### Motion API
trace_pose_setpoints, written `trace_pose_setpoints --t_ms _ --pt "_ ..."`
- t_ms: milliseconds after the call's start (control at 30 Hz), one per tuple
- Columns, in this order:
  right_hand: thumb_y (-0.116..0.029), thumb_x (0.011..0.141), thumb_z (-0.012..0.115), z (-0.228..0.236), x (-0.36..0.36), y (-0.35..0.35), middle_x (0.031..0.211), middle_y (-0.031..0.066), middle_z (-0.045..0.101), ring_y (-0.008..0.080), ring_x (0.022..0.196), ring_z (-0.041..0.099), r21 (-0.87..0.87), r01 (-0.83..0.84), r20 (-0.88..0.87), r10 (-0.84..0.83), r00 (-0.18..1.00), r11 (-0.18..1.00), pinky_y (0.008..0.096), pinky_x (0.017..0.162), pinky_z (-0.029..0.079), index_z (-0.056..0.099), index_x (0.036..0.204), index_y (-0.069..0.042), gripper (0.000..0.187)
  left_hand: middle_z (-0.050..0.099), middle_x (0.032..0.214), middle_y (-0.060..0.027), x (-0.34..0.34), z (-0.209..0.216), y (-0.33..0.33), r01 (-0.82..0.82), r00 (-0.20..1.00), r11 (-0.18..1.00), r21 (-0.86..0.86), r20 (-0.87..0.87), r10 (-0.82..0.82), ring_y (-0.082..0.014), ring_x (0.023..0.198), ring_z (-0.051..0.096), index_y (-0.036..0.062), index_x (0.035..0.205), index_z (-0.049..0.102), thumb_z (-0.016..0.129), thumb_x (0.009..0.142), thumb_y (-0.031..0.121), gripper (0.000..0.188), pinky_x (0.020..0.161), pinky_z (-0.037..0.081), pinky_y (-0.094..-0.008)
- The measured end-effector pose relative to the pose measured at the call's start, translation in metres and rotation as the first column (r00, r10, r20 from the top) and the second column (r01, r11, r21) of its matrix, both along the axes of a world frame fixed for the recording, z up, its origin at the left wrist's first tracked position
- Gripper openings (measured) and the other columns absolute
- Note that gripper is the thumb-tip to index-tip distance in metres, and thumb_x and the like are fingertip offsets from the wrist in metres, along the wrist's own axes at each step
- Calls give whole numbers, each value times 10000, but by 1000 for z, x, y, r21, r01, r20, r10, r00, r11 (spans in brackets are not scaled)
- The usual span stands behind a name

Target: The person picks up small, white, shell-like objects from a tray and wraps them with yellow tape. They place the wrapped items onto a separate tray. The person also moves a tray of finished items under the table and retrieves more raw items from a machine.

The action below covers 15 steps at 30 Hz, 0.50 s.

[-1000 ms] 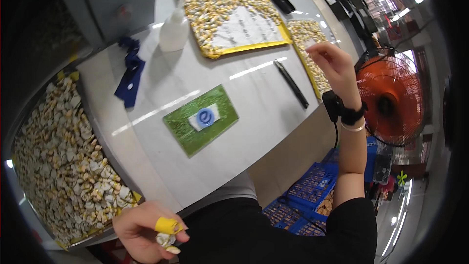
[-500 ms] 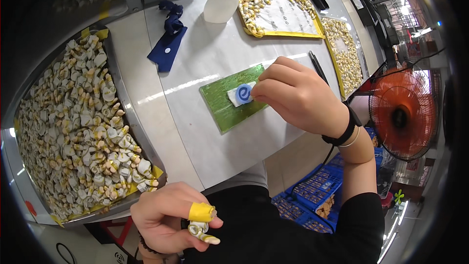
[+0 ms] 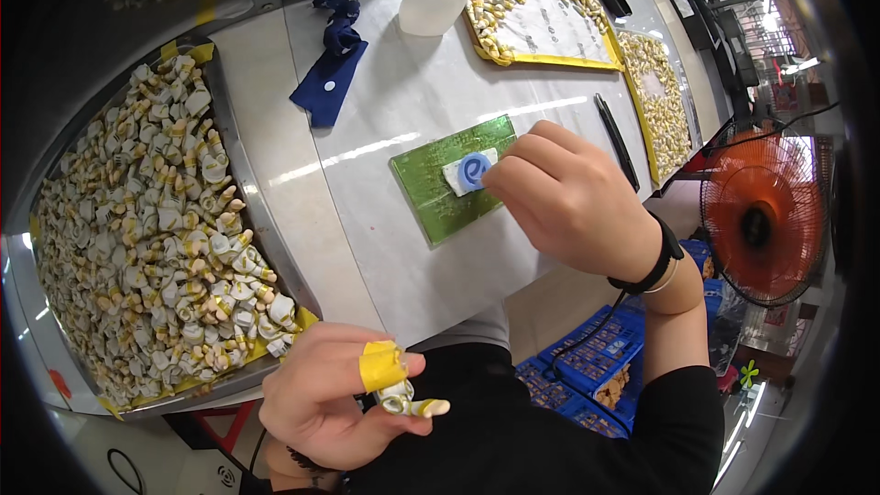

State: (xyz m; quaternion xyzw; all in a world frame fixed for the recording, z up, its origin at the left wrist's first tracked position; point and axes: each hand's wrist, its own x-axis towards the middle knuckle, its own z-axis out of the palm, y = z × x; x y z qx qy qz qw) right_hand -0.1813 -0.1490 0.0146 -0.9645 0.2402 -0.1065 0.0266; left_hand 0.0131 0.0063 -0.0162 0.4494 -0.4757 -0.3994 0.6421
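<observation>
Head view, recorded by the left of two fisheye cameras worn side by side on the head. The lens looks steeply down and forward across the worktable (image 3: 380,266), whose near edge crosses the field obliquely. Close beneath it lie the black shirt (image 3: 522,435), the left hand (image 3: 325,394) at near left and the right hand (image 3: 573,202) right of centre. The wide field spans a metal tray (image 3: 263,206) on the left, an orange fan (image 3: 765,220) on the right and a yellow-edged tray (image 3: 559,61) at the far side.
</observation>
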Motion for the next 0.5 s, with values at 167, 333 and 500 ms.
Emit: trace_pose_setpoints --t_ms 167,333,500 --pt "36 667 663 3 5 2 700 71 562 226 638 554 132 41 187 -65 980 990 306 560 458 606 779 -26 140 637 748 -58 -2 -3 1 0 977 998 -66 212 14 -230 696 581 53 918 520 757 720 404 468 633 492 -336" --pt "76 622 703 31 11 34 689 64 624 189 574 585 453 -101 521 -172 836 886 282 519 470 650 766 -28 186 660 836 -73 -4 -7 -4 24 997 994 -111 74 -15 -243 748 616 26 894 616 813 638 258 398 655 514 -328" --pt "61 627 721 22 18 54 717 71 623 193 594 598 491 -313 703 -158 693 813 277 508 483 649 794 -22 200 677 879 -88 -11 -6 -6 15 999 994 -111 -42 -20 -257 775 639 4 854 659 840 601 181 358 693 537 -333"
